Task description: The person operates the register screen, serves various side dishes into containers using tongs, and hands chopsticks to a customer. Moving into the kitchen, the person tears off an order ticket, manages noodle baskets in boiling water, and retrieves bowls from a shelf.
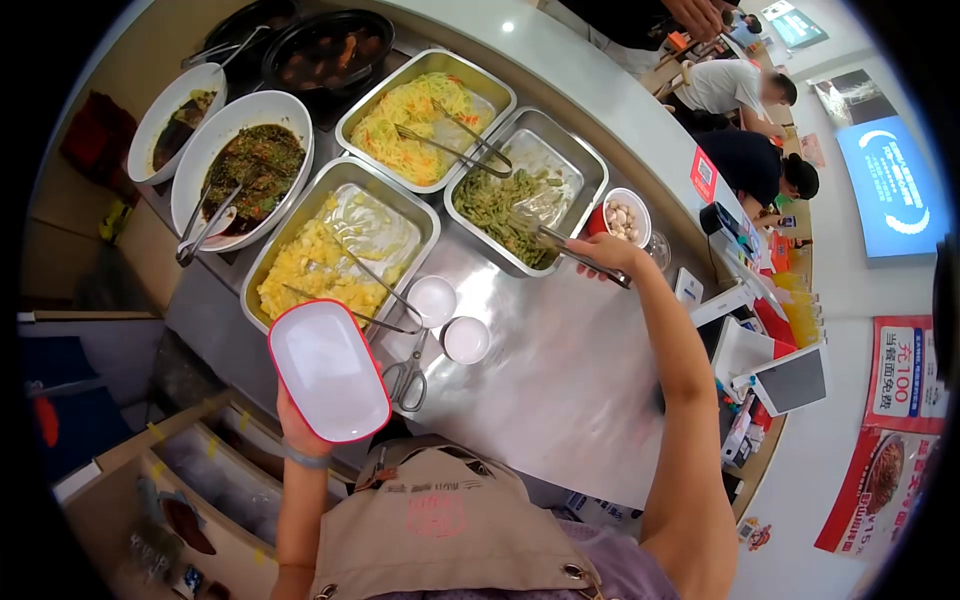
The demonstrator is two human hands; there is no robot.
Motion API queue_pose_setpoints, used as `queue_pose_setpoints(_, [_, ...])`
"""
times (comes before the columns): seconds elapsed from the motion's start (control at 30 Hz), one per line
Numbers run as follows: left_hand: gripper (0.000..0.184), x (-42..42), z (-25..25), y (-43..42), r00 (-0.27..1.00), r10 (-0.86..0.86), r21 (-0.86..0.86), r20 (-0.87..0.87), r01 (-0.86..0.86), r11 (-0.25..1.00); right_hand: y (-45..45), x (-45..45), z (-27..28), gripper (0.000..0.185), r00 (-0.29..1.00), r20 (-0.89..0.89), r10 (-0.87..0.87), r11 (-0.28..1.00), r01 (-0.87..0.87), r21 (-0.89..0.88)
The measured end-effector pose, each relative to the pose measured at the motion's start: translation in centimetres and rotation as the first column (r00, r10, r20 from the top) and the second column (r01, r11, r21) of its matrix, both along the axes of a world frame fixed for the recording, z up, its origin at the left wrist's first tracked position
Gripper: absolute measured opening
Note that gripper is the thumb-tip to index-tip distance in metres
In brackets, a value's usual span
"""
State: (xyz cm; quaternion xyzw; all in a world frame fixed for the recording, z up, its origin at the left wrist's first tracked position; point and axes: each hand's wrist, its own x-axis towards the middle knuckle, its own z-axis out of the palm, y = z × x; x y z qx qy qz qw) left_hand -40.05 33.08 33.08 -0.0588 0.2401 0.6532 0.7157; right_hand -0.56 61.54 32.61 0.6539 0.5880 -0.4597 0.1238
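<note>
An empty white dish with a red rim point(328, 370) is held by my left hand point(296, 425), its fingers mostly hidden behind the dish. Metal tongs point(590, 262) are gripped in my right hand point(608, 257), and their tips reach into the tray of green beans point(510, 215). Left of that tray stands one with yellow and orange shreds point(420, 130), with tongs resting in it. Nearer the dish, a tray of yellow chunks point(320, 265) also has tongs in it.
Bowls of dark sauce point(262, 150) and a black pot point(335, 62) stand at the back left. Small white cups point(466, 340) and scissors point(407, 382) lie mid-counter. A bowl of garlic point(622, 218) is beside my right hand. People point(722, 88) are beyond the counter.
</note>
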Motion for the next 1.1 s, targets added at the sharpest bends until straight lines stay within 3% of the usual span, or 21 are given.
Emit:
queue_pose_setpoints(0.1, [0.063,0.7,-1.2,1.2,0.998,0.065,-0.042,0.002,-0.065,0.997,1.1,-1.2,-1.8,0.050,0.998,-0.010,0.064,0.998,-0.064,-0.017])
queue_pose_setpoints(0.17, [0.062,1.5,-1.4,2.2,0.995,0.103,-0.051,-0.020,-0.104,0.993,1.5,-2.4,-2.1,0.045,0.984,-0.119,0.133,0.991,-0.132,0.016])
queue_pose_setpoints(0.23, [0.062,2.9,-1.5,3.0,0.999,0.054,0.048,-0.006,-0.054,0.997,2.7,-3.0,-1.9,0.040,0.980,-0.092,0.177,0.983,-0.180,-0.023])
queue_pose_setpoints(0.37, [0.060,4.4,-4.4,3.9,0.996,0.094,-0.034,-0.001,-0.094,0.995,4.5,-2.4,-2.8,0.036,0.964,-0.129,0.233,0.970,-0.240,-0.040])
queue_pose_setpoints(0.43, [0.057,5.7,-4.2,5.0,0.992,0.108,-0.095,0.061,-0.102,0.990,4.6,-2.3,-3.3,0.034,0.956,-0.195,0.218,0.973,-0.229,-0.035])
queue_pose_setpoints(0.47, [0.055,6.3,-3.1,6.0,0.999,0.025,-0.027,0.036,-0.024,0.999,4.5,-2.4,-3.6,0.034,0.952,-0.205,0.226,0.970,-0.238,-0.039])
queue_pose_setpoints(0.57, [0.053,6.8,-5.1,7.6,0.999,0.014,-0.078,0.039,-0.011,0.997,3.8,-2.6,-4.4,0.026,0.946,-0.319,0.059,0.991,-0.094,-0.095])
queue_pose_setpoints(0.6, [0.053,7.0,-5.5,8.0,0.999,0.000,-0.093,0.049,0.005,0.996,4.0,-1.9,-5.2,0.025,0.929,-0.362,0.080,0.989,-0.119,-0.088])
queue_pose_setpoints(0.8, [0.055,8.2,-2.9,13.5,0.995,-0.064,0.026,0.072,0.062,0.998,3.7,-1.2,-6.9,0.025,0.910,-0.414,0.019,0.996,-0.055,-0.073])
queue_pose_setpoints(1.1, [0.057,9.7,-6.8,18.0,0.998,-0.059,0.080,0.028,0.057,0.995,2.5,0.1,-6.6,0.023,0.825,-0.562,-0.057,0.997,0.021,-0.070])
